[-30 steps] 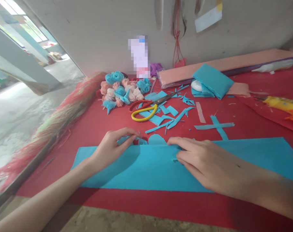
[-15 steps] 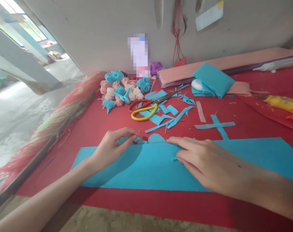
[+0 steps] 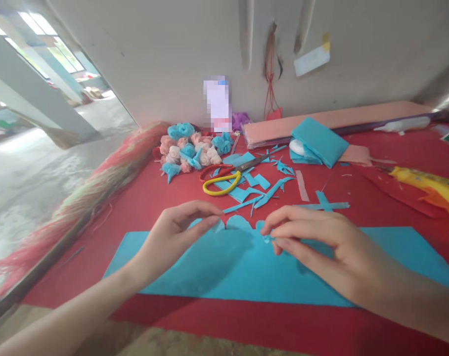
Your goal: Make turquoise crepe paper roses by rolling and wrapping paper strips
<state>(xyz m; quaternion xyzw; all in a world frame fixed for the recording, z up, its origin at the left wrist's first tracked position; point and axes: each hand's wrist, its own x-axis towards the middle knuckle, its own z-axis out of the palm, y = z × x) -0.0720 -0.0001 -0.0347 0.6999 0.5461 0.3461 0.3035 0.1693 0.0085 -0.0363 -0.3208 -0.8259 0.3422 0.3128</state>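
A long sheet of blue crepe paper (image 3: 232, 272) lies flat across the red tabletop in front of me. At its far edge is a scalloped strip of blue crepe paper (image 3: 239, 222) with rounded tops. My left hand (image 3: 183, 230) pinches the strip's left part between thumb and forefinger. With thumb and fingers closed, my right hand (image 3: 317, 242) grips its right end, where a small crumpled bit shows at the fingertips. Beyond the hands lie scissors (image 3: 224, 184) with one red and one yellow handle, among blue paper scraps (image 3: 261, 181).
Blue, pink and white paper roses (image 3: 187, 151) are piled at the back left. A folded blue paper packet (image 3: 319, 143), a pink paper stack (image 3: 332, 118) and a yellow glue gun (image 3: 425, 188) are farther right. Red-and-cream fringe (image 3: 98, 198) runs along the left edge.
My right hand has lifted slightly off the blue sheet, and its fingers have curled in at the strip's end. My left hand keeps its pinch. The camera view has shifted a little.
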